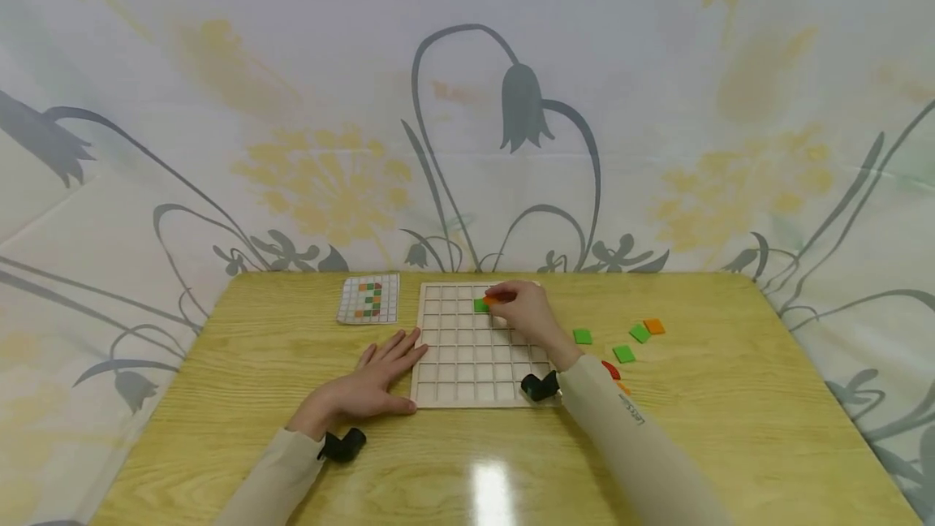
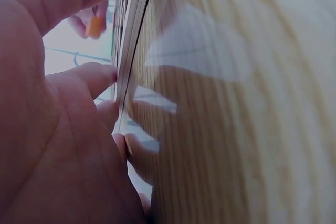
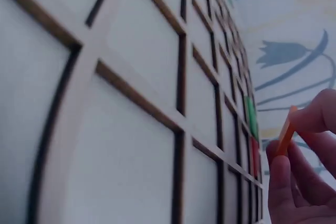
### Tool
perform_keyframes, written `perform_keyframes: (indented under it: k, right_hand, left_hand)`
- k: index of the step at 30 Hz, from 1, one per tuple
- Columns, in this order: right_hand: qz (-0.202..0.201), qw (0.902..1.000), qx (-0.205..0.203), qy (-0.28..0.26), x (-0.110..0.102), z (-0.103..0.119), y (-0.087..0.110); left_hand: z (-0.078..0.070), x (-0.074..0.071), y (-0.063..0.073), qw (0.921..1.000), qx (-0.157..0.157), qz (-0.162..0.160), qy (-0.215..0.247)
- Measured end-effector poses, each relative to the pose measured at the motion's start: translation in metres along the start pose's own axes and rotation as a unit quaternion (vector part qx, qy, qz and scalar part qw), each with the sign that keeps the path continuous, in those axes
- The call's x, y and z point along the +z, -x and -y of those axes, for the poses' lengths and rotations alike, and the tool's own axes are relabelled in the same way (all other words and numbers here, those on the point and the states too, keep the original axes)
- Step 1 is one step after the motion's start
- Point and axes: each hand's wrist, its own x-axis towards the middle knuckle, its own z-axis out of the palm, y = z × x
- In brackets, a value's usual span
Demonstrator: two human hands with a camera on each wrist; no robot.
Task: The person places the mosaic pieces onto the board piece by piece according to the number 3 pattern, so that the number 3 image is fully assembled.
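A pale grid board (image 1: pixel 445 349) with square cells lies on the table. My right hand (image 1: pixel 527 315) is over its far right part, pinching a thin orange tile (image 3: pixel 285 132) between thumb and fingers. A green tile (image 1: pixel 480 305) sits in a far cell, just left of those fingertips. In the right wrist view, a red piece (image 3: pixel 255 157) shows in the board beside the green one; from the head, the hand hides it. My left hand (image 1: pixel 372 384) rests flat by the board's left edge, fingers spread, fingertips and thumb touching the edge.
A card (image 1: pixel 351 303) printed with a coloured grid pattern lies left of the board's far end. Right of the board are loose green tiles (image 1: pixel 624 354), an orange tile (image 1: pixel 654 326) and a red piece (image 1: pixel 612 369), partly beside my right sleeve. A patterned cloth stands behind the table.
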Motion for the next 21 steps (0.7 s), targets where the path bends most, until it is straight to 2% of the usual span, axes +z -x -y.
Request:
perform_keyframes:
  k: [6,13,21]
  right_hand:
    - [-0.028,0.999,-0.035,0.005,0.017,0.003,-0.016]
    - [0.013,0.9965,-0.071,0.042,0.026,0.008,-0.024]
    - [0.039,0.9937,-0.063,0.085,0.029,0.005,-0.023]
  left_hand:
    - [0.003,-0.004,-0.001,1.0,0.002,0.001,-0.005]
    - [0.003,-0.005,0.0,1.0,0.003,0.006,0.003]
    - [0.002,-0.002,0.001,1.0,0.0,0.007,0.001]
